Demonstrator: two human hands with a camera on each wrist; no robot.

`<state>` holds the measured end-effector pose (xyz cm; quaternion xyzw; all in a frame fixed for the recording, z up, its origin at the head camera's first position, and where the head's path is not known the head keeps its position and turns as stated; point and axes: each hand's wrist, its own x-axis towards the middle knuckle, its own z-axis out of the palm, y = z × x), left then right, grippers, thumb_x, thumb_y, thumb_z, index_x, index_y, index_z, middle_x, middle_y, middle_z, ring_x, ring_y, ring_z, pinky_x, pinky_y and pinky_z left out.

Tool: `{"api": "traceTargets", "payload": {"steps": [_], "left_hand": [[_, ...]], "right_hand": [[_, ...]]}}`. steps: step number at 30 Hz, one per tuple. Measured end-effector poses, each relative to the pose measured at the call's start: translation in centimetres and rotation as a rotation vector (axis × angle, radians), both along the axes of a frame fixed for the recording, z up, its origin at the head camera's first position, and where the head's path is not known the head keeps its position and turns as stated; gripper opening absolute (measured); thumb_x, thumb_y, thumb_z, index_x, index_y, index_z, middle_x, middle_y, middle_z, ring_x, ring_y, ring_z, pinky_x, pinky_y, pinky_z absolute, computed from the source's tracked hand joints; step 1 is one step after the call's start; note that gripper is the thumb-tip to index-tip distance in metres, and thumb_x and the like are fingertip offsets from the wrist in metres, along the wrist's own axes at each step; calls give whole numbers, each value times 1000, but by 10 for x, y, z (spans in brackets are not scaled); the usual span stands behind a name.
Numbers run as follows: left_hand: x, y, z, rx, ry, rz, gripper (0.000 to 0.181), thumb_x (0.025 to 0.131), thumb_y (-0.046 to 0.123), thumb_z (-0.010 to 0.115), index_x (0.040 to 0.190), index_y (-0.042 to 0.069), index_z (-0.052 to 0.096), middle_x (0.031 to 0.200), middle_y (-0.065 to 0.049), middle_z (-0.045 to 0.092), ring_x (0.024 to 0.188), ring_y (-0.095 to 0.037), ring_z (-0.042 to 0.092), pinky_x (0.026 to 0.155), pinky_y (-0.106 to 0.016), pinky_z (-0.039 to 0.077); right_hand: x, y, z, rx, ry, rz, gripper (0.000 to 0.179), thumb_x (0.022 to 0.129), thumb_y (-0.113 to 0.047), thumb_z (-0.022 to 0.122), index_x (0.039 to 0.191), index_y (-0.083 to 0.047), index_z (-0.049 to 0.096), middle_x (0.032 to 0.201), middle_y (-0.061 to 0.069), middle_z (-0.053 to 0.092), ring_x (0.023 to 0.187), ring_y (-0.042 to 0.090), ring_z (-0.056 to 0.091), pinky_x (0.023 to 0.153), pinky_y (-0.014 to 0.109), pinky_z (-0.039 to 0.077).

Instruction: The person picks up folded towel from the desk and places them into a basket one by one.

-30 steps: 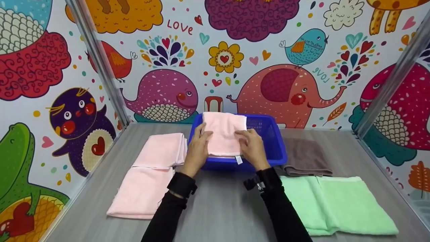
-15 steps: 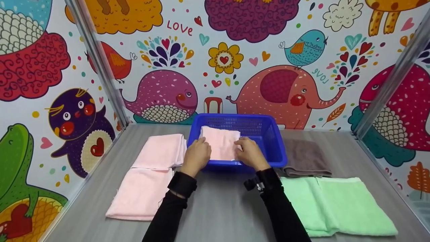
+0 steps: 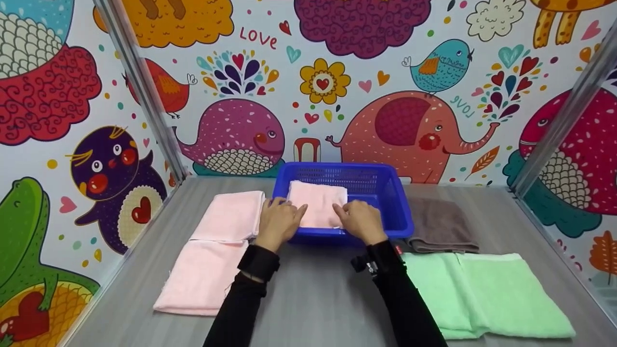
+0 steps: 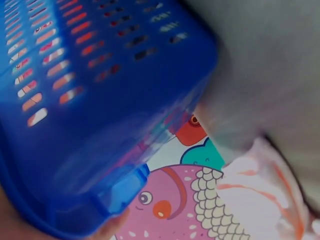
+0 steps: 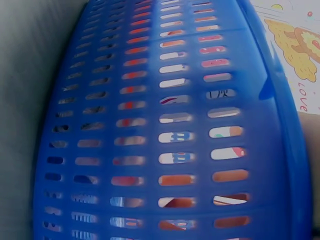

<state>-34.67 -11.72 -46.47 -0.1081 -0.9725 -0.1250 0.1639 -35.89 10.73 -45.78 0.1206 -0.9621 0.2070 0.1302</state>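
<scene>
A folded pink towel [image 3: 318, 205] lies in the left part of a blue perforated plastic basket [image 3: 391, 193]. My left hand [image 3: 278, 224] rests over the basket's front left corner, thumb spread toward the towel. In the left wrist view, a fingertip [image 4: 112, 227] shows below the basket rim [image 4: 10, 170]. My right hand [image 3: 360, 220] reaches over the front rim, its thumb at the towel's right edge and its other fingers largely hidden. The right wrist view is filled by the slotted basket wall [image 5: 150, 115].
Two folded pink towels [image 3: 207, 277] lie left of the basket on the grey table [image 3: 313, 299]. On the right are a folded brown towel [image 3: 441, 224] and a large green towel [image 3: 511, 294]. Cartoon-printed panels [image 3: 376, 72] enclose the table at the back and sides.
Both hands have lowered the pink towel from above the rim into the basket. Since then the left hand has shifted left off the towel, and the right thumb has spread.
</scene>
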Motion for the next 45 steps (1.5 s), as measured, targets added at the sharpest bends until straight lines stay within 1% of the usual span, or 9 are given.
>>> {"api": "traceTargets", "payload": {"steps": [4,7,14,19,24,31,36,41,45], "left_hand": [[0,-1,1,45,3,-9,55,108,48,42,108,10,81,118,-8,77,123,-32,61,115,-55,36],[0,-3,1,83,21,-22,50,107,46,45,112,11,79,120,-9,76,123,-33,62,113,-55,37],[4,-11,5,151,12,-60,44,108,42,47,128,11,72,135,-11,69,132,-35,57,115,-57,37],[8,-28,14,192,-2,-11,41,106,36,55,141,18,65,141,-11,64,134,-36,55,112,-61,39],[12,-51,19,256,-13,13,48,102,22,64,149,25,57,144,-13,62,133,-38,56,105,-63,44],[30,-99,17,235,-35,76,57,96,22,71,150,14,55,145,-20,59,132,-46,55,101,-68,46],[55,-154,16,195,-131,89,60,87,21,79,141,4,59,142,-26,59,129,-52,54,100,-67,45],[74,-207,13,189,-354,75,66,78,20,86,133,-5,60,138,-35,55,122,-53,55,100,-65,46],[78,-228,7,255,-534,74,64,75,19,88,126,-4,58,126,-36,51,106,-45,54,90,-57,50]], "right_hand": [[0,0,-1,-32,108,-20,35,101,-38,64,87,-11,81,89,14,77,82,33,74,71,52,57],[0,3,0,-52,142,-30,28,99,-33,68,102,-10,82,100,13,77,85,32,74,74,51,58],[5,33,16,-124,152,-65,25,94,-27,73,112,-10,80,114,15,75,104,37,72,89,56,56],[3,73,23,-151,65,-86,38,97,-24,70,131,-6,70,136,24,64,128,45,59,106,62,46],[-3,105,13,-173,-71,-62,55,95,-9,68,148,-2,54,152,28,48,142,49,42,115,65,36],[-9,113,-5,-281,-192,-54,66,93,4,58,157,-2,41,166,23,29,153,47,27,120,64,29],[-10,114,-9,-334,-212,-66,62,97,1,53,157,0,39,168,21,27,154,45,27,122,63,25],[-10,117,-7,-346,-211,-69,61,98,-2,53,157,1,38,168,20,27,154,44,27,123,63,24],[-8,120,-5,-363,-221,-74,61,99,-3,53,158,1,37,168,19,27,154,44,28,123,63,25]]}}
